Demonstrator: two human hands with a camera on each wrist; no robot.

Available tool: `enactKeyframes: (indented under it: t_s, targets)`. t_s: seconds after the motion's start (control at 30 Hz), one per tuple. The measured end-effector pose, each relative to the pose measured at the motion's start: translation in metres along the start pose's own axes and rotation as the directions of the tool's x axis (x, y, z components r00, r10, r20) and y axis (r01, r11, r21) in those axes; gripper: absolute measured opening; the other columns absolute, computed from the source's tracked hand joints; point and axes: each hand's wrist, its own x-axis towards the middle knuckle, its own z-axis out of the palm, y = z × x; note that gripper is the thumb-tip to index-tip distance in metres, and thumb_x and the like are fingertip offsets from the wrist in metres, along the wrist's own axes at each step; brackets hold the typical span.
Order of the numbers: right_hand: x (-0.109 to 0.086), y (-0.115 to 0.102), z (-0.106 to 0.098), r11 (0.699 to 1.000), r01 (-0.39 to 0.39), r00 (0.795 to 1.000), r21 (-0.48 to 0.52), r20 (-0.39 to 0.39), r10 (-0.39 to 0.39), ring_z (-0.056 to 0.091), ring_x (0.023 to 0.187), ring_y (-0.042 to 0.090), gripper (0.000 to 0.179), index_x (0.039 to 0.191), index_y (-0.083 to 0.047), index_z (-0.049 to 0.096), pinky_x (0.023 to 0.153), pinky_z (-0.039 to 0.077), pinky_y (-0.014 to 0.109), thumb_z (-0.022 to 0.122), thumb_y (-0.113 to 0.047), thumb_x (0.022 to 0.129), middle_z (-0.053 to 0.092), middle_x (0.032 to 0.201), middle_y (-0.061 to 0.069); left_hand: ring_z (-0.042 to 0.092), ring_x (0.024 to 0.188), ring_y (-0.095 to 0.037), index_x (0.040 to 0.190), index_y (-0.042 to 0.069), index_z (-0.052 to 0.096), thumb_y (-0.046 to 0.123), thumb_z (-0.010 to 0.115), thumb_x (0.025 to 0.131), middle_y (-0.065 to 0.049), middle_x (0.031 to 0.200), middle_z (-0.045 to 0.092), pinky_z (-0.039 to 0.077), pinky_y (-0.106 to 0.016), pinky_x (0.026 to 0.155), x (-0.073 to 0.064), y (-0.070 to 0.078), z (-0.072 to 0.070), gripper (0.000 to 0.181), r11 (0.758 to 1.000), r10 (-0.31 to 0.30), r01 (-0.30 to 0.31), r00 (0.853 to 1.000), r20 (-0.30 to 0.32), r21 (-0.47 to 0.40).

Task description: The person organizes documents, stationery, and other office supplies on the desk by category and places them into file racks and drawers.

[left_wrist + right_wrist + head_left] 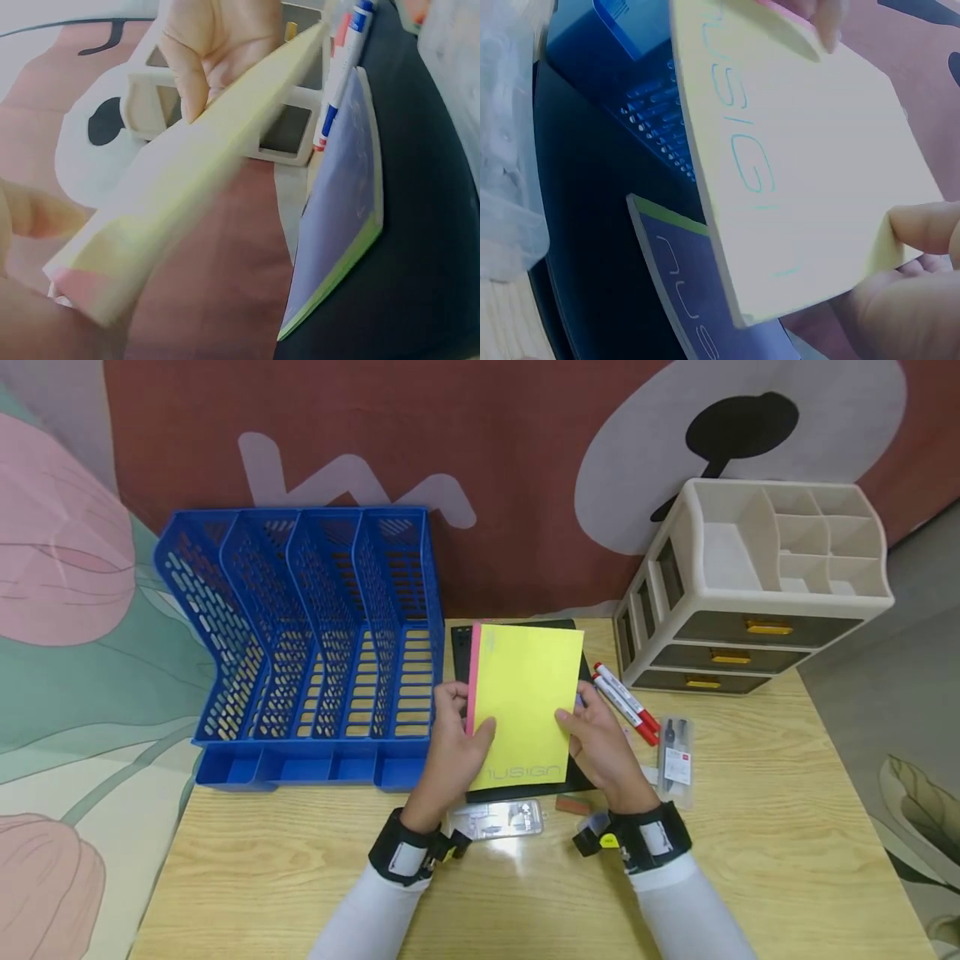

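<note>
The yellow notebook (pixel 525 702) is held up in front of the person over a flat black object (pixel 460 653) on the table (pixel 757 827), between the blue rack (pixel 322 749) and the white drawer unit (pixel 757 602). Its long axis runs away from the person toward the wall, with the far end leaning slightly to the right; the lettered end points back toward the person, and the pink strip lies along the left long edge. The left hand (pixel 456 747) grips that pink edge, thumb on the cover and the other fingers curled behind. The right hand (pixel 602 747) pinches the opposite long edge in the same way, lower down, thumb on the yellow face. Both wrist views show the notebook tilted and clear of a purple notebook (pixel 705 277) with a green strip, which lies on the black object below. Two red markers (pixel 619 699) lie slantwise beyond the right hand, near a clear case (pixel 677 767); another clear case (pixel 498 819) and a brown block (pixel 573 805) lie on the near side of the black object.
</note>
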Motion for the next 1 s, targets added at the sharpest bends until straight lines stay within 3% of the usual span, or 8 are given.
enactKeyframes:
  t_s: [0.1,0.23,0.4,0.7,0.87,1.0]
  targets:
    - [-0.001,-0.001,0.003,1.0,0.012,1.0,0.0,0.024,-0.012,0.063,0.112,0.022,0.037,0.136,-0.007,0.036,0.087,0.058,0.03,0.04,0.003,0.101,0.059,0.129,0.01,0.067,0.096,-0.026,0.13,0.009,0.028,-0.001,0.059,0.09,-0.018,0.117,0.06,0.06,-0.042,0.082,-0.001,0.001,-0.002,0.051,0.997,-0.038,0.039,0.999,0.018,-0.06]
    - [-0.001,-0.002,0.006,0.999,0.03,0.999,-0.033,0.029,-0.029,0.063,0.111,0.022,0.037,0.136,-0.008,0.037,0.086,0.058,0.029,0.041,0.002,0.101,0.058,0.13,0.009,0.069,0.097,-0.024,0.142,0.017,0.029,0.003,0.062,0.091,-0.015,0.119,0.062,0.06,-0.039,0.081,-0.004,0.001,-0.005,0.063,0.995,-0.067,0.072,0.996,0.066,-0.069]
    - [-0.002,-0.004,0.012,0.995,0.054,0.998,-0.085,0.038,-0.051,0.064,0.109,0.023,0.037,0.137,-0.008,0.038,0.083,0.058,0.028,0.043,-0.001,0.101,0.059,0.13,0.011,0.068,0.103,-0.022,0.149,0.026,0.032,-0.002,0.058,0.092,-0.012,0.127,0.063,0.058,-0.039,0.083,-0.009,0.002,-0.011,0.068,0.997,-0.022,0.03,0.994,0.109,-0.072]
    - [-0.002,-0.006,0.025,0.989,0.056,0.995,-0.135,0.093,-0.043,0.066,0.107,0.024,0.039,0.139,-0.006,0.038,0.084,0.059,0.031,0.044,-0.001,0.101,0.064,0.125,0.01,0.071,0.095,-0.024,0.141,0.013,0.045,0.005,0.059,0.095,-0.019,0.118,0.068,0.061,-0.036,0.074,-0.021,0.011,-0.033,0.049,1.0,-0.01,0.01,0.992,0.126,0.001]
    - [-0.001,-0.006,0.03,0.984,0.041,0.992,-0.171,0.124,-0.019,0.068,0.101,0.023,0.039,0.139,-0.006,0.037,0.08,0.059,0.03,0.046,-0.003,0.101,0.066,0.12,0.01,0.071,0.096,-0.026,0.141,0.01,0.045,0.004,0.058,0.095,-0.023,0.119,0.067,0.061,-0.037,0.073,-0.025,0.012,-0.046,0.047,0.999,0.039,-0.039,0.987,0.156,-0.003]
    - [-0.002,-0.005,0.03,0.97,0.048,0.992,-0.24,0.121,-0.019,0.066,0.103,0.022,0.045,0.144,-0.006,0.038,0.084,0.058,0.032,0.049,-0.009,0.101,0.063,0.126,0.018,0.071,0.095,-0.027,0.136,0.005,0.05,0.002,0.059,0.094,-0.026,0.116,0.067,0.061,-0.037,0.072,-0.028,0.014,-0.054,0.043,0.996,0.083,-0.085,0.988,0.128,0.012]
